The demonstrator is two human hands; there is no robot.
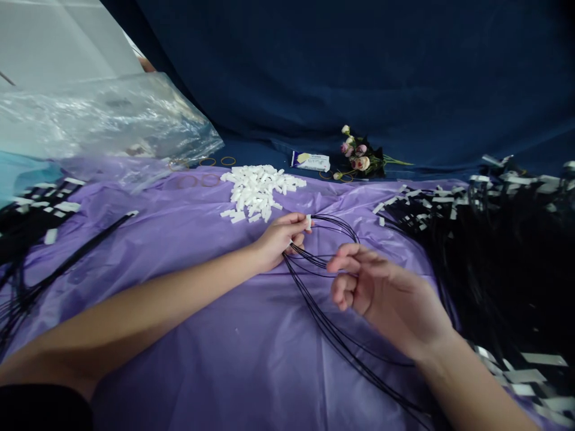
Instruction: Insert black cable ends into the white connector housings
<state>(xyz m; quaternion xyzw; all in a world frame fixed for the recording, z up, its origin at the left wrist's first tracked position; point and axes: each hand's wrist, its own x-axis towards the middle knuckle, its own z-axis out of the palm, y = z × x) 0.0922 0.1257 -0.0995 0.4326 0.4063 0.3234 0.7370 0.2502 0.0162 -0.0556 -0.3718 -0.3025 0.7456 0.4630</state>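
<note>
My left hand (281, 239) is closed around the ends of thin black cables (314, 311), near the middle of the purple cloth. A white connector (308, 222) shows at its fingertips, and another white piece shows lower, by the fingers. The cables loop to the right and run down under my right hand (377, 293). That hand is raised, slightly blurred, with its fingers curled and apart and nothing visible between them. Behind my left hand lies a pile of small white connectors (258, 188).
On the right is a large heap of black cables (507, 257) with white ends; more black cables (67, 260) lie at the left. Farther back are a clear plastic bag (135, 114), rubber bands (228, 160), a small packet (311, 161) and artificial flowers (360, 163).
</note>
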